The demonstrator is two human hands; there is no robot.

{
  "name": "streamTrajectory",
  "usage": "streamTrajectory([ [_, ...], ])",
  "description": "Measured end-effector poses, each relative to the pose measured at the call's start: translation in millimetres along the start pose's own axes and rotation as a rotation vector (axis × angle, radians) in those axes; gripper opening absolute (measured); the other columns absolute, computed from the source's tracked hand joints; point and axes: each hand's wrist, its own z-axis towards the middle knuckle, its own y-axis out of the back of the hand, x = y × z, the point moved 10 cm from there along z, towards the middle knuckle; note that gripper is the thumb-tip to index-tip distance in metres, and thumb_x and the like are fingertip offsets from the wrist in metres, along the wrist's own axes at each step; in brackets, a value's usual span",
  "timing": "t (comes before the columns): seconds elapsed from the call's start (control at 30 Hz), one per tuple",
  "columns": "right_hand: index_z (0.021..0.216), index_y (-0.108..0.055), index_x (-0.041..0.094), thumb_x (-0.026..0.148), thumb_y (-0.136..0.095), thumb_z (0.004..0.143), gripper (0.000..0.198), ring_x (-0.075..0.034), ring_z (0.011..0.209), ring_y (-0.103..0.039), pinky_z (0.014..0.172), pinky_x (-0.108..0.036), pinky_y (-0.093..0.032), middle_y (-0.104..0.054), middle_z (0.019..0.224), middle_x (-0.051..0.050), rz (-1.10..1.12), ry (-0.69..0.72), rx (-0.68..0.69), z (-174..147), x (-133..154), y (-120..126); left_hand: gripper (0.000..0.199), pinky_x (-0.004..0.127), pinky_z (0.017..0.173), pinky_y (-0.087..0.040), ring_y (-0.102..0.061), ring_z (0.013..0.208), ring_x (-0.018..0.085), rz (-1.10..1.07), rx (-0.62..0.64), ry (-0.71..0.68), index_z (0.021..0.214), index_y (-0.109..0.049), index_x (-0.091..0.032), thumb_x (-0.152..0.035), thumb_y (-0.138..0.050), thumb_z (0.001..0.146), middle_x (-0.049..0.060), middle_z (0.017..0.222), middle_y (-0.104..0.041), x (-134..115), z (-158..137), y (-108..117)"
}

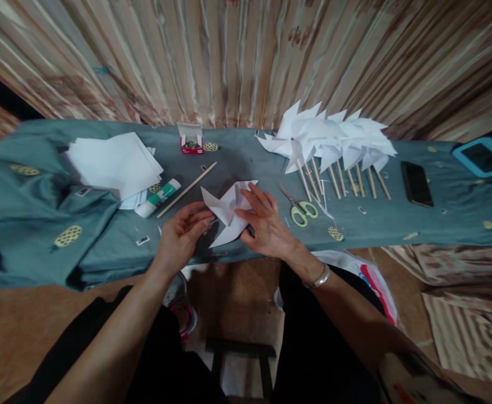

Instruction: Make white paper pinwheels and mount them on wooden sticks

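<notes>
A white paper pinwheel [228, 209] with folded blades lies on the cloth at the near middle of the table. My right hand [266, 224] rests over its right side, fingertips and thumb holding the paper. At the left edge of the pinwheel is my left hand [184, 233], its fingers curled and thumb drawn toward the forefinger; whatever they pinch is too small to make out. A bare wooden stick [187, 189] lies slantwise beyond the left hand, beside a green and white glue stick [158, 197]. Scissors [299, 210] with pale green handles lie right of the right hand.
Several finished pinwheels on sticks [334, 140] overlap at the back right. Stacked white paper [111, 165] is at left, and an opened red box of small metal pieces [191, 143] at the back. A phone [416, 184] and a blue-framed device [460, 151] lie far right.
</notes>
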Motion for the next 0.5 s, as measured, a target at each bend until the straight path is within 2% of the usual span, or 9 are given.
streamTrajectory([
  [0.33, 0.107, -0.068, 0.017, 0.015, -0.058, 0.076, 0.033, -0.032, 0.147, -0.024, 0.115, -0.054, -0.022, -0.044, 0.15, -0.014, 0.007, 0.005, -0.011, 3.8, -0.6, -2.3, 0.055, 0.038, 0.087, -0.054, -0.07, 0.098, 0.024, -0.087, 0.003, 0.034, 0.108, -0.057, -0.015, -0.031, -0.08, 0.061, 0.008, 0.091, -0.075, 0.1, -0.3, -2.8],
  [0.5, 0.099, -0.07, 0.02, 0.01, -0.055, 0.081, 0.026, -0.029, 0.147, -0.025, 0.116, -0.052, -0.022, -0.05, 0.146, -0.01, -0.031, 0.011, -0.041, 7.0, -3.4, -4.6, 0.054, 0.038, 0.091, -0.054, -0.071, 0.096, 0.024, -0.303, -0.017, 0.167, 0.113, -0.054, -0.015, -0.019, -0.079, 0.065, 0.01, 0.093, -0.075, 6.1, -8.4, -11.5],
])
